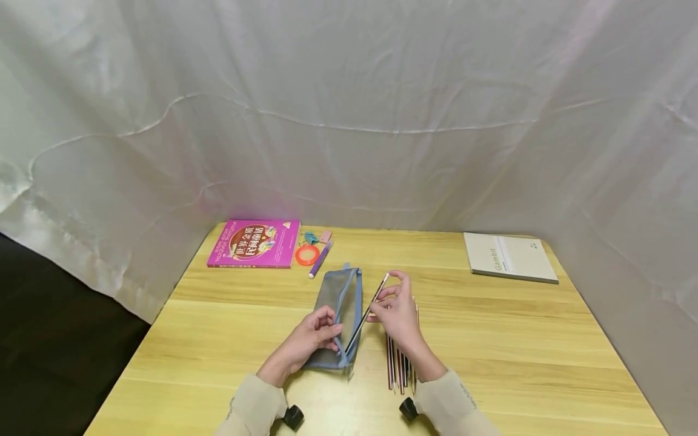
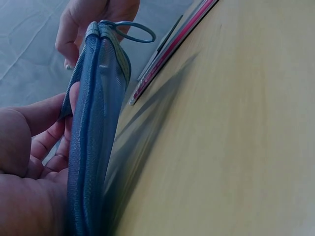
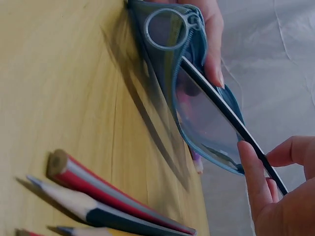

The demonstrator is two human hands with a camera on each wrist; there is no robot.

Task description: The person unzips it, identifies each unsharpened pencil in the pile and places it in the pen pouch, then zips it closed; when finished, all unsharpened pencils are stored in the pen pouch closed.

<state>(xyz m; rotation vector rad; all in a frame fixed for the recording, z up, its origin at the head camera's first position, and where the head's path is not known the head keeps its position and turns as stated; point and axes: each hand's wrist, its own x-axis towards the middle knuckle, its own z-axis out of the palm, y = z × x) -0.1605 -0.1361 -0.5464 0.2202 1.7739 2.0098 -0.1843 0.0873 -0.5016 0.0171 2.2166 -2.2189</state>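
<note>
A grey-blue mesh pencil case (image 1: 329,293) with a zipper lies in front of me, its mouth spread apart. My left hand (image 1: 312,336) holds the near edge of that mouth between thumb and fingers. A dark striped pencil (image 1: 360,327) slants into the opening, its lower end inside the case. Near its upper, white-tipped end, my right hand (image 1: 398,312) pinches it between thumb and fingers. Under the right wrist lies a bundle of several pencils (image 1: 397,366); the right wrist view shows a red-and-grey pencil (image 3: 118,189) among them. A ring pull (image 3: 167,29) hangs from the zipper.
At the back left lie a pink book (image 1: 278,242), an orange tape ring (image 1: 307,255), a purple marker (image 1: 320,259), a pink eraser (image 1: 326,237) and small teal items (image 1: 311,238). A pale notebook (image 1: 509,257) lies back right. Grey curtains (image 1: 349,169) enclose the wooden table (image 1: 518,345).
</note>
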